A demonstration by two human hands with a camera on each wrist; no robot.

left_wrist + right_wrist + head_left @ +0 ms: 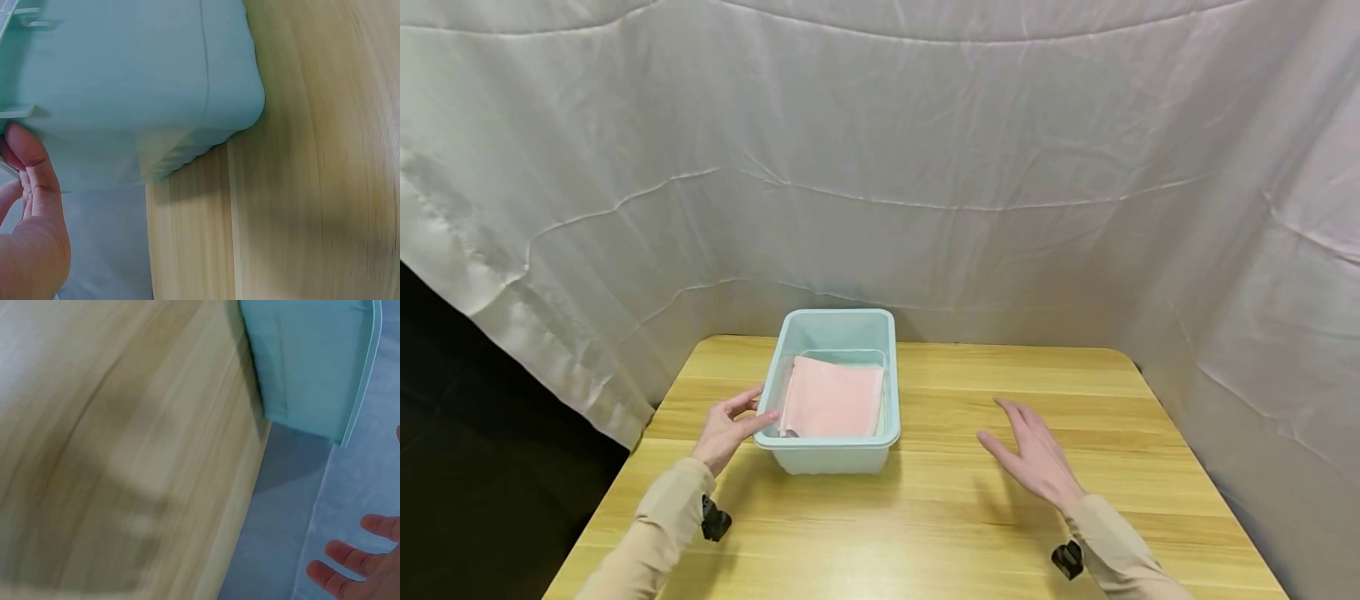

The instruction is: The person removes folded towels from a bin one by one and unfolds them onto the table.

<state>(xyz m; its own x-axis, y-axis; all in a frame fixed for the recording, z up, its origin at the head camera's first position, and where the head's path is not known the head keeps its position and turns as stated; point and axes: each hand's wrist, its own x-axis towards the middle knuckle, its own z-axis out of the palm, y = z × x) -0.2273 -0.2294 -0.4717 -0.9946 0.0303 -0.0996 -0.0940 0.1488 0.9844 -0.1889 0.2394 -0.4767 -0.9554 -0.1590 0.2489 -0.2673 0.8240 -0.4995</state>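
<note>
A light blue plastic storage bin stands on the wooden table, left of the middle. Inside it lies a folded pink cloth, with a pale green edge showing beside it. My left hand pinches the bin's left rim near the front corner, thumb over the top and fingers outside. In the left wrist view, the fingers are bent up under the rim. My right hand hovers over the table to the right of the bin, fingers spread and holding nothing. The right wrist view shows its fingertips apart from the bin.
The wooden table extends on both sides of the bin. Grey-white curtains hang behind the table and along its sides. A dark area lies beyond the left edge.
</note>
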